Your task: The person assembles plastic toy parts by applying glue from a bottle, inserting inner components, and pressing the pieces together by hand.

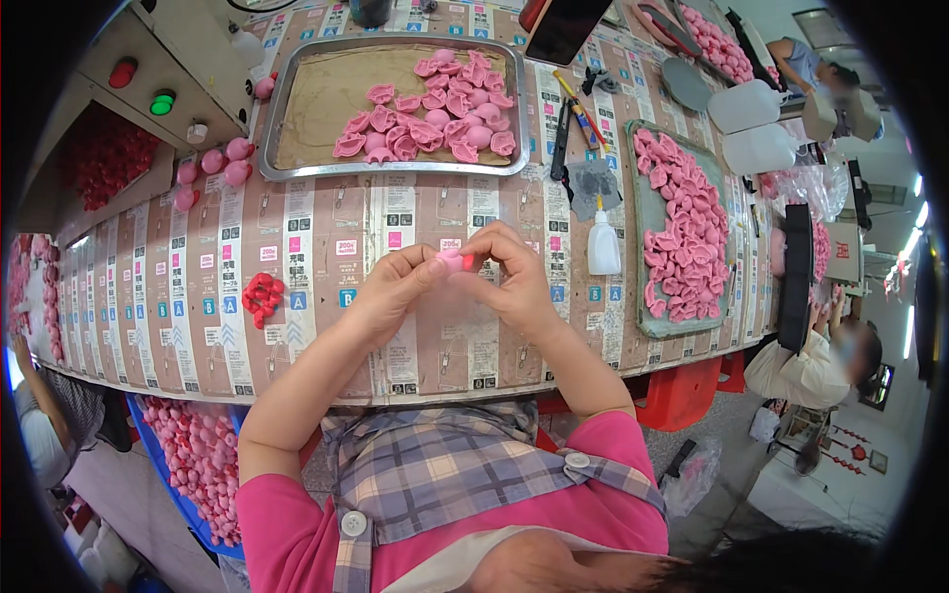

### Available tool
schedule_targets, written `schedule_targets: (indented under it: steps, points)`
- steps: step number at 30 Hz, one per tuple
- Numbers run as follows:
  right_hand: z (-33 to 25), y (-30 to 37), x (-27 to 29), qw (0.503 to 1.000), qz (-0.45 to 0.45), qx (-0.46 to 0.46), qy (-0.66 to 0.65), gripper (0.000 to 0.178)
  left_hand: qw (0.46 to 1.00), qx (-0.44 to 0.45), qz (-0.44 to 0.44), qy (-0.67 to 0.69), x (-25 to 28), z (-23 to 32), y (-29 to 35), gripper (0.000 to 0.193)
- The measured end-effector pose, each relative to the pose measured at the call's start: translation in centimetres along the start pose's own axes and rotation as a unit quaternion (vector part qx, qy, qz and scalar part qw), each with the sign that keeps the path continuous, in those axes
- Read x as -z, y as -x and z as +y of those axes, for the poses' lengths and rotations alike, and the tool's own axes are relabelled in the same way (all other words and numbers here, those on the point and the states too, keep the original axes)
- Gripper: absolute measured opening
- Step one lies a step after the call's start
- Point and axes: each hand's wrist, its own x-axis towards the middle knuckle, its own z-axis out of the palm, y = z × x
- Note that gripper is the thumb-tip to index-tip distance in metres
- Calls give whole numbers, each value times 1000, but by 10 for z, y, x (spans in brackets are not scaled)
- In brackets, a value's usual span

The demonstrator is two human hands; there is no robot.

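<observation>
In front of my chest, both hands meet over the table. My left hand (pixel 393 289) pinches a small round pink plastic piece (pixel 451 259) between thumb and fingers. My right hand (pixel 511 282) closes on its other side, where a bit of red (pixel 468 263) shows at the fingertips. Fingers partly hide the piece, so how the red part sits against it cannot be seen. A small heap of red pieces (pixel 262 298) lies to the left of my left hand. Right of my right hand stands a white squeeze bottle (pixel 603 249) with a yellowish tip.
Beyond my hands, a metal tray (pixel 326 94) holds pink shells and balls. Another tray (pixel 657 327) of pink pieces sits right. Pink balls (pixel 213 162) lie beside a machine (pixel 213 69) with buttons. Tools (pixel 560 138) lie between trays. A blue crate (pixel 188 494) stands lower left. People work nearby.
</observation>
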Motion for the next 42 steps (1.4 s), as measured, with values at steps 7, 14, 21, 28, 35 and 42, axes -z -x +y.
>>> schedule_targets:
  steps: [7, 14, 21, 28, 35, 42]
  points:
    - [4, 2, 2, 999, -11, -28, -37, 19, 996, -37, 10, -80, -7, 8, 4, 20]
    - [6, 1, 4, 932, -57, -210, -288, 22, 976, -102, 22, -191, -9, 11, 9, 12]
    - [11, 0, 7, 897, -77, -250, -356, 24, 976, -80, 48, -197, -4, 10, 7, 14]
    - [10, 3, 5, 947, -53, -181, -260, 20, 976, -71, 30, -203, -6, 8, 4, 19]
    - [1, -2, -5, 936, 35, 210, 282, 28, 983, -86, 21, -159, -16, 9, 5, 38]
    - [-6, 1, 57, 949, 163, 60, 262, 21, 984, -98, -1, -146, -11, 15, 7, 45]
